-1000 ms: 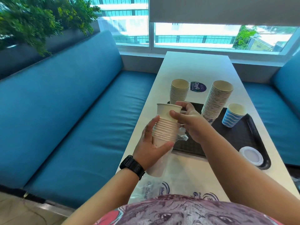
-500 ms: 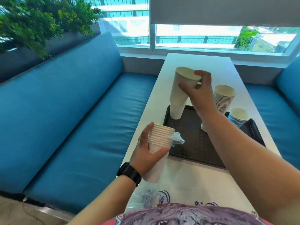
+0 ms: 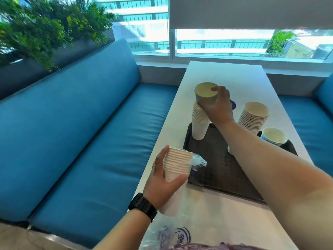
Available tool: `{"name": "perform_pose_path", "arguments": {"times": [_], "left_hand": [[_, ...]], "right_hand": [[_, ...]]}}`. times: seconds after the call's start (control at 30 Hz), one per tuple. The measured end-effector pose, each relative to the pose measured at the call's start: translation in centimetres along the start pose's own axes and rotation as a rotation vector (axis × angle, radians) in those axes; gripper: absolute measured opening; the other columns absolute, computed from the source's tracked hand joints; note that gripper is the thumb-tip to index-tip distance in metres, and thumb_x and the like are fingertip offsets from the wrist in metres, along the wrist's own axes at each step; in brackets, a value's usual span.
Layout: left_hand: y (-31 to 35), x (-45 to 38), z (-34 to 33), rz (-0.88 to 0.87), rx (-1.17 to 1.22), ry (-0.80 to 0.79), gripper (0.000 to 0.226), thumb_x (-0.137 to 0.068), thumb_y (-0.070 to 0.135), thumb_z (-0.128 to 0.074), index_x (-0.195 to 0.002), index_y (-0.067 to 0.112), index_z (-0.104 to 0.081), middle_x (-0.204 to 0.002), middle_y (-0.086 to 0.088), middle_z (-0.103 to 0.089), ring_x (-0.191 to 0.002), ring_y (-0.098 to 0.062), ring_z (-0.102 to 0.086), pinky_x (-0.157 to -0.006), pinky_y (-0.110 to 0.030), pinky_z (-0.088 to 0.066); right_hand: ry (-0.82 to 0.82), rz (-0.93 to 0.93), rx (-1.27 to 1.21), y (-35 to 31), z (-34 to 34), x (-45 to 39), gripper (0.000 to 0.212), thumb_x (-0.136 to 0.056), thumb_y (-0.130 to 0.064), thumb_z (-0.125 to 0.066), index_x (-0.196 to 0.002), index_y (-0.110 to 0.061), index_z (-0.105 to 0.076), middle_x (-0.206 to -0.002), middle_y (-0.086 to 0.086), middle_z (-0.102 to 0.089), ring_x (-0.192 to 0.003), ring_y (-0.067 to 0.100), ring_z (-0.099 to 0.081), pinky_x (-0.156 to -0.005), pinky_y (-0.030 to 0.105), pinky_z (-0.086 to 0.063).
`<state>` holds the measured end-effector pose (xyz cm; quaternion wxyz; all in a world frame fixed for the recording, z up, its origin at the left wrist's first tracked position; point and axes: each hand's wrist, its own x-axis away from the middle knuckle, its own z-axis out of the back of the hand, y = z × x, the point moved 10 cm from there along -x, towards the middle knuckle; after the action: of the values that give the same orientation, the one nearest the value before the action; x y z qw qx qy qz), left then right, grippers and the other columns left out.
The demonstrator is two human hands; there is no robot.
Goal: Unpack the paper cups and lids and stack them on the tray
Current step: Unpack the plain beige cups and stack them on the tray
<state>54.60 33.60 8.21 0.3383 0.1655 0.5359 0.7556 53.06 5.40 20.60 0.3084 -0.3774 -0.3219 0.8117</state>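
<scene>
Head: R hand (image 3: 217, 107) grips ribbed paper cups (image 3: 199, 121).

Legible text — one item only: plastic bag (image 3: 173, 235) on the near end of the worktop (image 3: 225, 222), blue oval logo beginning "Sh" (remaining letters too blurred to read). Round dark sticker (image 3: 233, 104) beyond the tray — wording not legible.
</scene>
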Motion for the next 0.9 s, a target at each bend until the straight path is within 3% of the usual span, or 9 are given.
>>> {"name": "perform_pose_path", "arguments": {"times": [0.13,0.33,0.43,0.5,0.6,0.7,0.8,0.9], "left_hand": [[-0.1,-0.1,-0.2,-0.004,0.008,-0.002,0.093,-0.066,0.056,-0.074,-0.137,0.069,-0.015,-0.137,0.01,-0.05,-0.116,-0.004,-0.058,-0.099,-0.037,-0.051],[-0.2,0.1,-0.5,0.008,0.01,-0.024,0.093,-0.066,0.057,-0.073,-0.137,0.069,-0.013,-0.136,0.017,-0.047,-0.112,0.006,-0.056,-0.098,-0.031,-0.052],[0.0,0.1,-0.3,0.001,-0.006,-0.015,0.094,-0.066,0.058,-0.072,-0.137,0.069,-0.012,-0.136,0.024,-0.042,-0.115,0.008,-0.053,-0.099,-0.029,-0.05],[-0.1,0.1,-0.1,0.004,0.004,-0.005,0.095,-0.066,0.058,-0.073,-0.137,0.069,-0.013,-0.139,0.015,-0.046,-0.118,0.0,-0.055,-0.101,-0.034,-0.05],[0.0,0.2,0.1,0.007,0.014,0.011,0.093,-0.065,0.058,-0.074,-0.136,0.069,-0.013,-0.141,0.005,-0.048,-0.119,-0.007,-0.057,-0.101,-0.038,-0.05],[0.4,0.3,0.4,-0.007,0.02,0.03,0.091,-0.065,0.057,-0.073,-0.132,0.071,-0.013,-0.14,0.006,-0.049,-0.117,-0.006,-0.058,-0.101,-0.036,-0.05],[0.7,0.3,0.3,-0.02,0.032,0.031,0.089,-0.064,0.058,-0.074,-0.13,0.07,-0.015,-0.137,0.012,-0.048,-0.113,-0.006,-0.06,-0.098,-0.039,-0.052],[0.8,0.4,0.2,-0.023,0.062,0.037,0.089,-0.064,0.058,-0.075,-0.129,0.07,-0.017,-0.134,0.019,-0.047,-0.111,-0.009,-0.062,-0.096,-0.042,-0.053]], "right_hand": [[-0.13,-0.038,0.042,2.4,-2.0,1.5,0.071,-0.079,-0.031,-0.077,-0.136,-0.013,-0.04,-0.137,0.013,-0.041,-0.129,0.027,-0.04,-0.101,0.028,-0.032],[-0.21,-0.094,0.109,4.5,-2.9,3.6,0.089,-0.081,-0.037,-0.075,-0.151,-0.019,-0.022,-0.152,0.013,-0.027,-0.143,0.028,-0.022,-0.116,0.048,-0.024],[-0.206,-0.114,0.118,4.4,-2.6,4.9,0.093,-0.084,-0.039,-0.071,-0.153,-0.024,-0.011,-0.16,0.01,-0.013,-0.148,0.025,-0.008,-0.119,0.046,-0.015],[-0.192,-0.113,0.131,3.7,-2.1,5.7,0.087,-0.087,-0.039,-0.068,-0.153,-0.025,-0.012,-0.162,0.008,-0.008,-0.149,0.024,-0.004,-0.119,0.044,-0.011],[-0.167,-0.047,0.098,1.5,-1.3,7.2,0.065,-0.09,-0.032,-0.066,-0.145,-0.018,-0.037,-0.157,0.008,-0.024,-0.146,0.022,-0.018,-0.118,0.039,-0.017],[-0.222,-0.045,-0.007,-0.5,-1.1,9.2,0.035,-0.09,-0.03,-0.066,-0.123,-0.019,-0.062,-0.136,0.002,-0.052,-0.126,0.018,-0.047,-0.104,0.029,-0.036],[-0.429,-0.12,-0.189,-2.1,-2.5,11.9,0.017,-0.09,-0.031,-0.067,-0.107,-0.028,-0.069,-0.108,-0.01,-0.069,-0.099,0.001,-0.064,-0.092,0.024,-0.048],[-0.575,-0.126,-0.232,-3.4,-3.3,14.2,0.012,-0.09,-0.031,-0.066,-0.101,-0.032,-0.07,-0.1,-0.016,-0.071,-0.091,-0.004,-0.065,-0.085,0.019,-0.049]]}}
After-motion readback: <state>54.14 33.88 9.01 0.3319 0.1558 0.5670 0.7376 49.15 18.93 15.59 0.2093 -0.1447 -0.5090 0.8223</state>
